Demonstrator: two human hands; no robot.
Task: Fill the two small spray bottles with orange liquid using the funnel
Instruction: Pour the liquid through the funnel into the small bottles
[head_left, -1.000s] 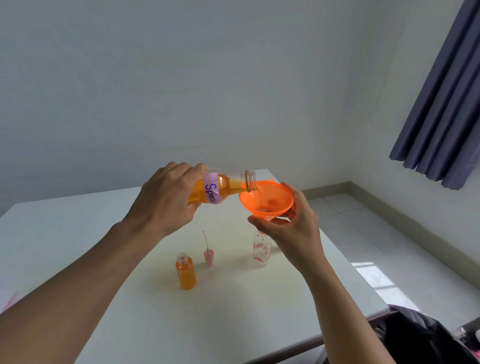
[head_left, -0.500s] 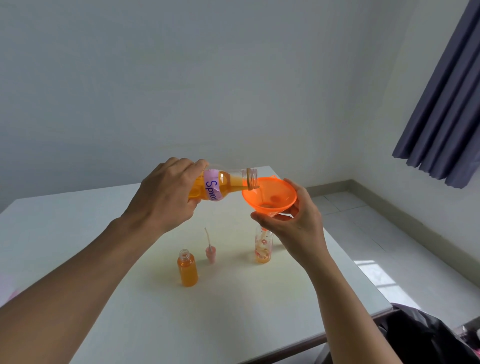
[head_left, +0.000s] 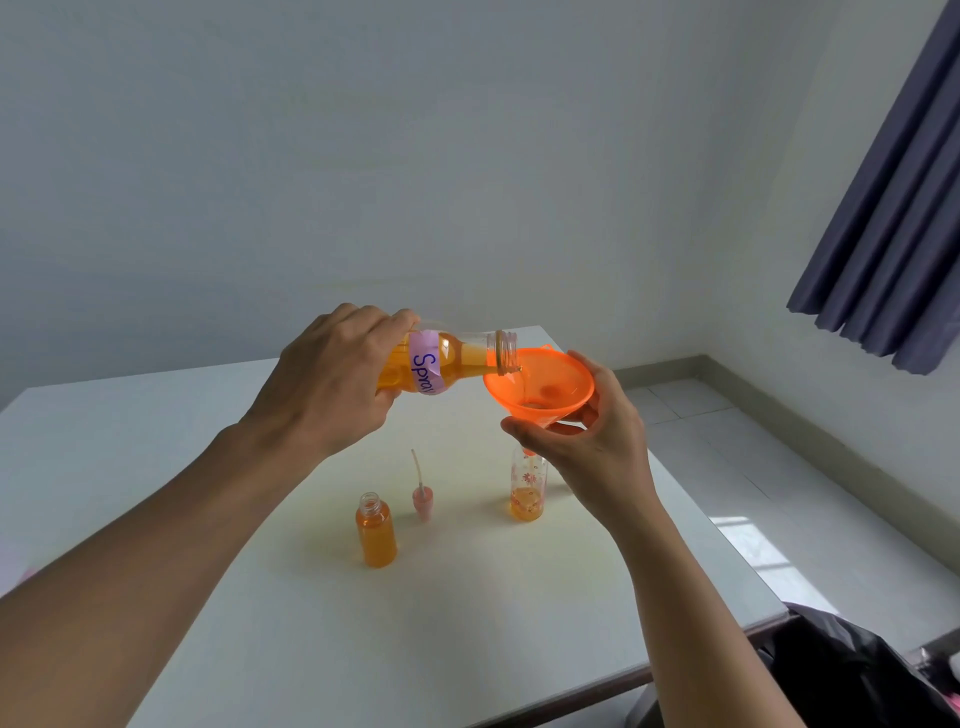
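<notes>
My left hand grips a large bottle of orange liquid with a purple label, tipped on its side so its mouth hangs over the orange funnel. A thin stream runs into the funnel. My right hand holds the funnel from below, its spout in the neck of a small flowered spray bottle with orange liquid at its bottom. A second small bottle, uncapped and nearly full of orange liquid, stands to the left on the white table.
A pink spray cap with its dip tube stands between the two small bottles. The table's right edge drops to a tiled floor. A dark bag sits at the lower right. A dark curtain hangs at upper right.
The flowered bottle has gained orange liquid at its bottom. Both hands have held nearly the same pouring pose, and the view has shifted slightly.
</notes>
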